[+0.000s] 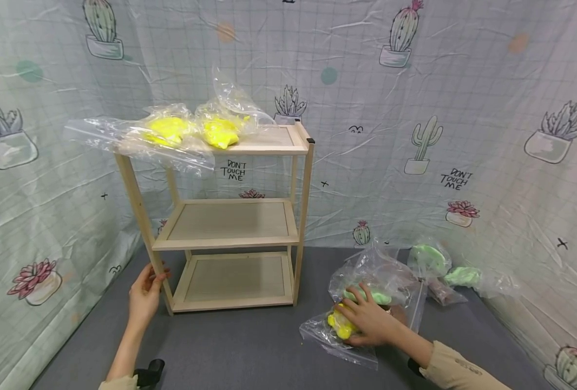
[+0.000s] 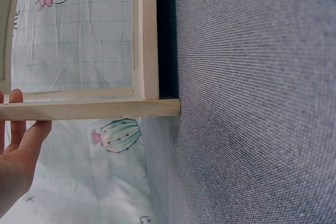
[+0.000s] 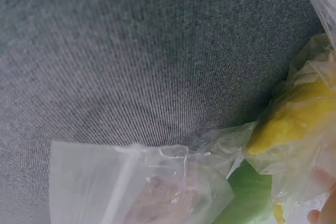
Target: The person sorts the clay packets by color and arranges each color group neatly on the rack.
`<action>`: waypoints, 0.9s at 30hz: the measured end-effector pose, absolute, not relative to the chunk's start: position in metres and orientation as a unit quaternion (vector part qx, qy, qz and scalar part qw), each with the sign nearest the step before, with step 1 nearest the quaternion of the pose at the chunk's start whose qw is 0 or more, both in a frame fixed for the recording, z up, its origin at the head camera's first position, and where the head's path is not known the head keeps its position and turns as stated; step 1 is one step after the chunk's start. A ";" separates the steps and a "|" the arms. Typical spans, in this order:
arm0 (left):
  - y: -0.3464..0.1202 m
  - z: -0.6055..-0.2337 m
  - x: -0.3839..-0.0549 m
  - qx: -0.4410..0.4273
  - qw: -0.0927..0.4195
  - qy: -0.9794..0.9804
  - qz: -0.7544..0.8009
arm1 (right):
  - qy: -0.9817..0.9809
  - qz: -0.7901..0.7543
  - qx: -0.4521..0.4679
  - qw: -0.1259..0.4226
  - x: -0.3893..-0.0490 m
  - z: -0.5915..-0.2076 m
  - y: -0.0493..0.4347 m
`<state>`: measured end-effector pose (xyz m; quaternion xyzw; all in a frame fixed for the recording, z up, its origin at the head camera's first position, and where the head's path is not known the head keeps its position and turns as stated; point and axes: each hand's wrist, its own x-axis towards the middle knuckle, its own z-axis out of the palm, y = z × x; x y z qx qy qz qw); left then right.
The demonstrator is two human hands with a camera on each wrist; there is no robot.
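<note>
On the left, a light wooden three-tier shelf (image 1: 240, 242) stands on the grey surface. My left hand (image 1: 145, 292) holds its front left post low down; the left wrist view shows the thumb and fingers on opposite sides of the post (image 2: 94, 109). To the right, my right hand (image 1: 372, 319) grips a clear zip bag with a yellow lump (image 1: 339, 323) inside, fingers spread over it. In the right wrist view the yellow lump (image 3: 294, 121) shows through the plastic, and only fingertips appear at the edge. A bag with something pale green (image 1: 378, 297) lies just behind.
Two clear bags with yellow contents (image 1: 169, 130) lie on the shelf's top tier, one overhanging the left edge. More bags with green contents (image 1: 464, 276) and a brownish-pink one (image 1: 441, 291) lie at the right rear. A printed cactus curtain (image 1: 347, 179) hangs behind.
</note>
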<state>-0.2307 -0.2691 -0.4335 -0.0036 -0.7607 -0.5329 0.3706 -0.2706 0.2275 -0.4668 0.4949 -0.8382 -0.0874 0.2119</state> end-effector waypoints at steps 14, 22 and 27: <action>-0.263 -0.425 -0.224 -0.009 0.363 -0.760 -0.539 | -0.845 -0.054 0.484 0.219 -0.254 -0.453 0.230; -0.269 -0.435 -0.232 -0.005 0.365 -0.762 -0.534 | -0.872 -0.026 0.447 0.199 -0.242 -0.426 0.238; -0.271 -0.437 -0.233 -0.008 0.369 -0.762 -0.532 | -0.871 -0.009 0.442 0.213 -0.240 -0.412 0.244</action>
